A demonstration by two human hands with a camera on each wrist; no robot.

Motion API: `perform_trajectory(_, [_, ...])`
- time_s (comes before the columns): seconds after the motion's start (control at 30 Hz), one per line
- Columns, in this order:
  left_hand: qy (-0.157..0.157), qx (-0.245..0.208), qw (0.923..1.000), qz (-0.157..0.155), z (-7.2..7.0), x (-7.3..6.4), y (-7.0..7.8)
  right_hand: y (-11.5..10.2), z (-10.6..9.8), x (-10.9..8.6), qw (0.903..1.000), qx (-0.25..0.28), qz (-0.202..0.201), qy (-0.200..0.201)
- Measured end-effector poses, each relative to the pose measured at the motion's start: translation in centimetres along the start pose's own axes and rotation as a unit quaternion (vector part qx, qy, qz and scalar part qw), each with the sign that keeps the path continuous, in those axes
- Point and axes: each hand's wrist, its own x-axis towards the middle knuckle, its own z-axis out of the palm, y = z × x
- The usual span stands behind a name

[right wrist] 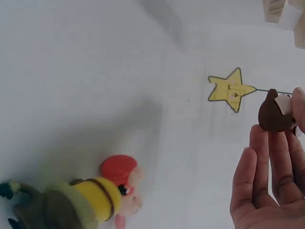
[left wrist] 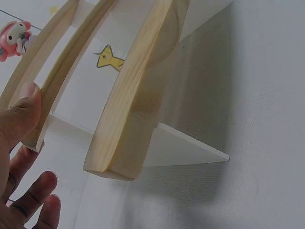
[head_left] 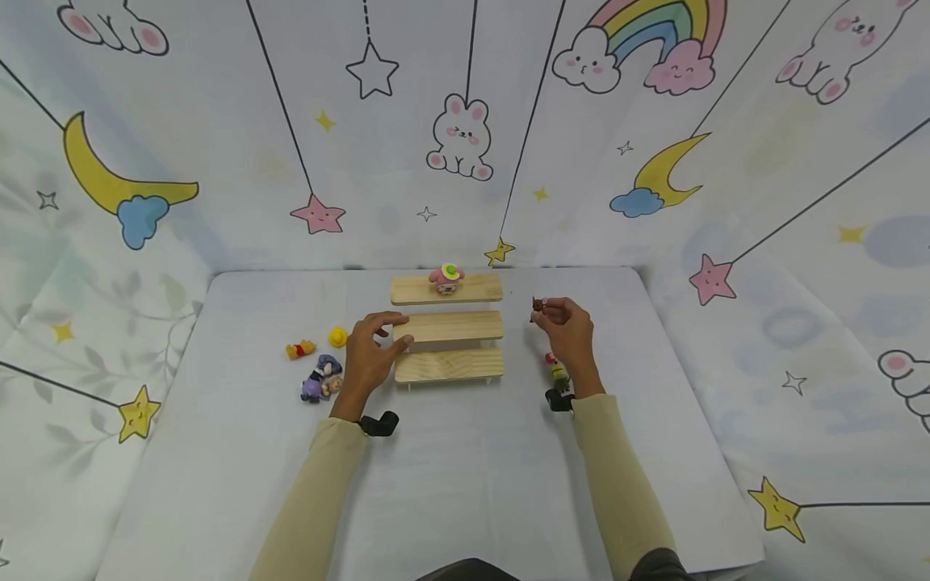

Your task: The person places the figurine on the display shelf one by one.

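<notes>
A three-tier wooden display shelf [head_left: 448, 367] stands on the white table. My left hand [head_left: 369, 359] grips the left end of its middle board, the thumb [left wrist: 29, 102] on one side and a finger on the other. To the right of the shelf, my right hand [head_left: 571, 332] pinches a small dark brown figurine [right wrist: 272, 116] between thumb and fingertips, raised above the table. A pink figurine [head_left: 446, 280] with a yellow-green top sits on the back tier. Below the right hand lies a figurine with a red cap and yellow body [right wrist: 97, 196].
Left of the shelf lie a red-and-yellow bear figurine [head_left: 300, 349], a small yellow figurine [head_left: 337, 336] and a cluster of purple and dark blue figurines [head_left: 316, 389]. A printed cloth backdrop [head_left: 392, 161] rises behind the table [head_left: 450, 484].
</notes>
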Motion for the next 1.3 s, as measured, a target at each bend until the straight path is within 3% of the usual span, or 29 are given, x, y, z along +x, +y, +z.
perform_trajectory(0.57, [-0.002,0.004,1.0000,-0.007,-0.1,-0.1,-0.1,-4.7,1.6,0.3,0.9899,0.115,-0.083,-0.007])
perform_trajectory(1.03, [-0.004,0.007,0.9999,-0.007,-0.2,-0.1,0.1,-7.8,3.7,0.8,0.9840,0.155,-0.082,-0.030])
perform_trajectory(1.3, [-0.001,0.012,0.9999,-0.004,0.0,0.0,-0.2,-8.4,4.9,1.0,0.9811,0.150,-0.119,-0.026])
